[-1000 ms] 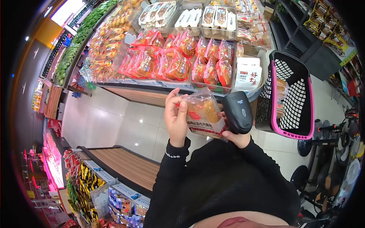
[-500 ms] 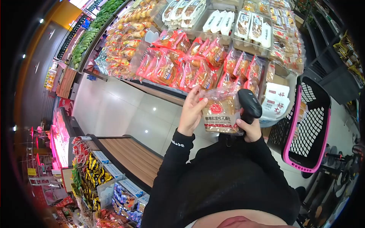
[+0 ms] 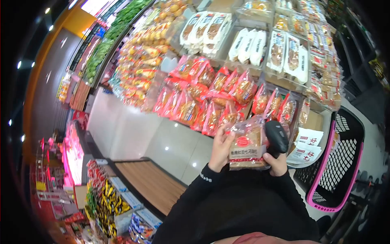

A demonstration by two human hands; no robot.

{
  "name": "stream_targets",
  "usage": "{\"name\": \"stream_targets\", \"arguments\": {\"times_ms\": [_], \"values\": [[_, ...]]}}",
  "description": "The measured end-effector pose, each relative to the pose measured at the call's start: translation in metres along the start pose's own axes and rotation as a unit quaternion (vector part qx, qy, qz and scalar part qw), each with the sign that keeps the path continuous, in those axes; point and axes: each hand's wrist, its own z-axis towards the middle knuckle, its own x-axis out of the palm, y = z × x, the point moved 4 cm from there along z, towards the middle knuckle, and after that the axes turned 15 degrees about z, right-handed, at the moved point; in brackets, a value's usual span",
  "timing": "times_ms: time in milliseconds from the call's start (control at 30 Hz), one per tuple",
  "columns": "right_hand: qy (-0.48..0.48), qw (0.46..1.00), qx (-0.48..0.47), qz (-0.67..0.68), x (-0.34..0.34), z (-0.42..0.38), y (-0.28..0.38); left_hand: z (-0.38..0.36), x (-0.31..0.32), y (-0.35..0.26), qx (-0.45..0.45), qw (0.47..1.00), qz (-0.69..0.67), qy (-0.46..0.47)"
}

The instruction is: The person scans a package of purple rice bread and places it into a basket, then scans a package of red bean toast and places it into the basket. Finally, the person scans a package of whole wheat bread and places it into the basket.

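A clear bag of sliced bread (image 3: pixel 248 151) with a red round logo is held upright in front of my chest. My left hand (image 3: pixel 219 149) grips its left edge, thumb on the front. My right hand (image 3: pixel 278 163) is closed around the handle of a black barcode scanner (image 3: pixel 276 136), at the bag's right edge. The thumb of that hand lies near the lower right corner of the bag; its other fingers are hidden. Just beyond the bag, red-and-clear bread packets (image 3: pixel 187 107) fill the display.
White-wrapped long loaves (image 3: pixel 206 30) stand in bins farther back. To the right is a black shopping basket (image 3: pixel 339 162) with a pink rim. White packets (image 3: pixel 306 148) lie beside it. A wood-topped counter (image 3: pixel 148 181) and snack bags (image 3: pixel 111 203) are at lower left.
The view has shifted, so the display and basket sit lower and farther right. Both hands still hold the bread bag and scanner in much the same pose.
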Motion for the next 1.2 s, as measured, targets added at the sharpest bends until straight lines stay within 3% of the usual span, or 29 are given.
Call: {"name": "stream_targets", "arguments": {"times_ms": [133,233,400,467,567,633,700,767,867,1067,1133,1200], "values": [[0.023,0.997,0.033,-0.071,0.006,0.011,-0.004,0.008,-0.012,-0.004,0.005,1.0,0.001,-0.022],[0.068,0.993,-0.035,-0.085,0.034,0.019,0.005,0.018,-0.029,-0.003,-0.037,0.997,-0.028,0.053],[0.038,0.988,-0.042,-0.145,0.052,0.022,-0.012,0.033,-0.062,-0.005,-0.111,0.972,-0.055,0.201],[0.036,0.986,-0.087,-0.137,0.06,0.026,-0.02,0.034,-0.061,-0.021,-0.127,0.96,-0.084,0.237],[0.025,0.991,-0.057,-0.119,0.066,0.032,-0.037,0.037,-0.068,-0.038,-0.14,0.945,-0.155,0.253],[0.034,0.987,-0.123,-0.094,0.07,0.034,-0.04,0.045,-0.075,-0.036,-0.143,0.942,-0.152,0.262],[0.016,0.988,-0.113,-0.108,0.073,0.028,-0.038,0.049,-0.077,-0.033,-0.156,0.936,-0.152,0.275],[-0.003,0.988,-0.101,-0.12,0.073,0.022,-0.039,0.052,-0.075,-0.033,-0.173,0.928,-0.147,0.296],[-0.009,0.978,-0.163,-0.133,0.076,0.013,-0.035,0.054,-0.069,-0.033,-0.168,0.926,-0.111,0.319],[-0.106,0.977,-0.117,-0.142,0.056,-0.003,-0.03,0.054,-0.038,-0.033,-0.202,0.91,-0.101,0.347],[-0.106,0.962,-0.224,-0.118,0.053,-0.008,-0.016,0.048,-0.025,-0.032,-0.212,0.893,-0.113,0.382],[-0.118,0.965,-0.185,-0.145,0.037,-0.015,-0.01,0.037,-0.007,-0.042,-0.182,0.89,-0.109,0.404]]}}
